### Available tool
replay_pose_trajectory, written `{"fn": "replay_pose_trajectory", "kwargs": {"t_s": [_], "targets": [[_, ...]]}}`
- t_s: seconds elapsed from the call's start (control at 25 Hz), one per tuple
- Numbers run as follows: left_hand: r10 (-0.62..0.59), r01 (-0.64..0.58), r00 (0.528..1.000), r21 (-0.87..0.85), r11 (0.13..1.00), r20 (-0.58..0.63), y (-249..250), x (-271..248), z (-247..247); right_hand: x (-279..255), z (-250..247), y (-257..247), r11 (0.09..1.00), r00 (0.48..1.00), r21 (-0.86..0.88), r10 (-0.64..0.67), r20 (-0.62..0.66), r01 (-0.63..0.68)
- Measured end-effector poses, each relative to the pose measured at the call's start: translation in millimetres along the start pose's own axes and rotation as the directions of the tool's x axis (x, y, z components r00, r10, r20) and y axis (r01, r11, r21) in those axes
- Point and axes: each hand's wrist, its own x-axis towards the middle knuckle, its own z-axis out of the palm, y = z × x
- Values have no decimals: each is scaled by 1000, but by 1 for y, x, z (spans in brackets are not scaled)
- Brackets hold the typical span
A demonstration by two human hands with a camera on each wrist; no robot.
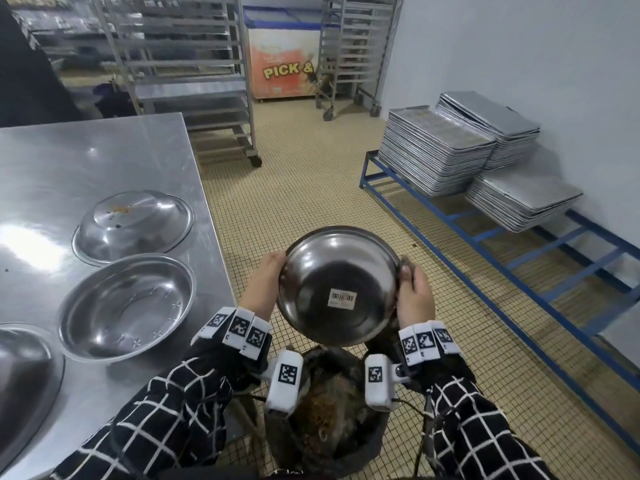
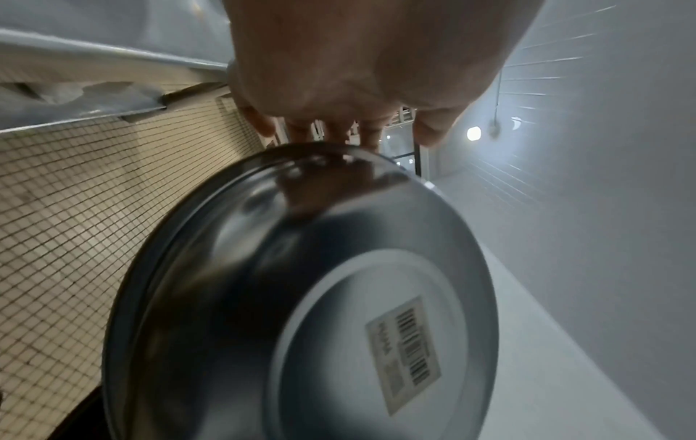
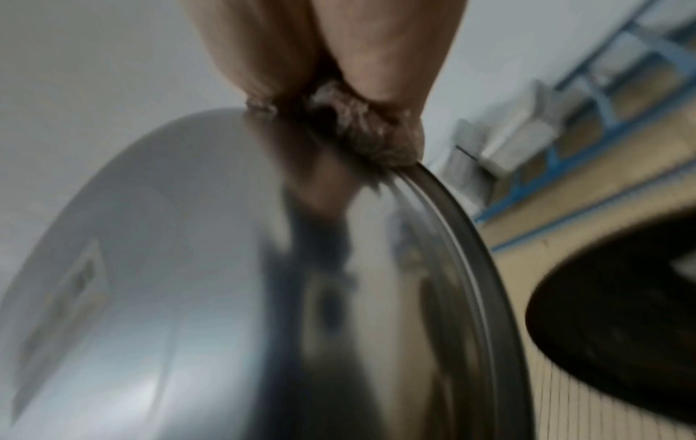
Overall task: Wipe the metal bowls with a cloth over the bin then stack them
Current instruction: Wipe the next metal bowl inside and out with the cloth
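Over the bin [image 1: 375, 441], our left hand [image 1: 265, 289] grips the bowl [image 1: 337, 285] by its rim while our right hand [image 1: 414, 296] pinches the cloth [image 3: 361, 140] there, so we should probably rotate steadily, pressing firmly.

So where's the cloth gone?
In the right wrist view the cloth is bunched in the right hand, pressed on the rim of the held bowl. In the head view, that is the bowl's right edge, above the bin.
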Motion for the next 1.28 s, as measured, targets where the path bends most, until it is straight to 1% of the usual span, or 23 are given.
{"fn": "replay_pose_trajectory", "kwargs": {"t_s": [0.08,0.12,0.2,0.28,0.32,0.4,0.48,0.6,0.64,0.68,0.72,0.8,0.84,0.88,0.92,0.96,1.0,1.04,1.08,1.12,1.16,1.24,1.28], "targets": [[-5,4,1000,47,999,29,4,-2,2,6,-9,-10,982,987,-145,-107,116,123],[2,-6,998,55,998,60,6,-3,3,10,-12,-17,955,968,-220,-155,196,197],[30,-42,991,88,995,134,8,-7,8,17,-14,-31,860,896,-337,-258,362,383],[73,-101,985,180,978,157,6,-9,13,22,-10,-40,738,798,-378,-353,489,558],[95,-127,985,224,966,147,7,-8,15,23,-6,-45,694,758,-380,-377,532,612],[95,-116,989,203,972,110,7,-6,17,20,3,-50,644,720,-391,-383,580,657],[55,-66,994,118,991,97,9,-6,17,14,13,-49,633,726,-400,-412,551,663],[29,-32,998,65,997,51,8,-6,20,-1,27,-37,661,764,-383,-551,336,645],[23,-24,999,36,999,26,8,-7,22,-9,33,-33,643,763,-417,-591,263,642],[14,-14,1000,-6,1000,-6,8,-7,23,-16,38,-28,602,747,-473,-631,211,643],[3,-5,999,-56,998,-36,9,-7,24,-23,43,-24,550,721,-526,-665,194,649],[1,-8,998,-107,994,-62,12,-6,24,-31,44,-15,486,685,-565,-698,207,666],[8,-14,998,-100,995,-59,12,-5,23,-31,41,-11,502,687,-549,-700,196,668],[11,-16,998,-89,996,-56,12,-5,22,-29,37,-8,560,712,-509,-683,164,654],[7,-11,998,-84,996,-58,12,-6,21,-26,32,-4,655,762,-442,-638,112,613],[-4,-3,998,-98,995,-68,12,-7,20,-21,26,1,771,831,-350,-555,39,532],[-16,5,996,-119,993,-88,11,-7,19,-16,21,8,881,906,-245,-422,-21,405],[-21,4,993,-135,991,-119,10,-6,18,-12,18,16,951,960,-160,-275,-47,264],[-17,-5,988,-143,990,-151,9,-5,16,-10,16,22,976,982,-126,-183,-55,175],[-9,-17,985,-148,989,-174,9,-3,15,-10,14,26,976,982,-132,-179,-56,171],[3,-31,982,-144,989,-190,9,-1,13,-11,15,26,964,969,-139,-238,-61,228],[34,-53,981,-99,994,-189,9,1,11,-16,24,15,898,903,-129,-429,-39,421],[48,-63,984,-80,995,-174,8,1,12,-20,31,7,847,856,-142,-517,7,513]]}}
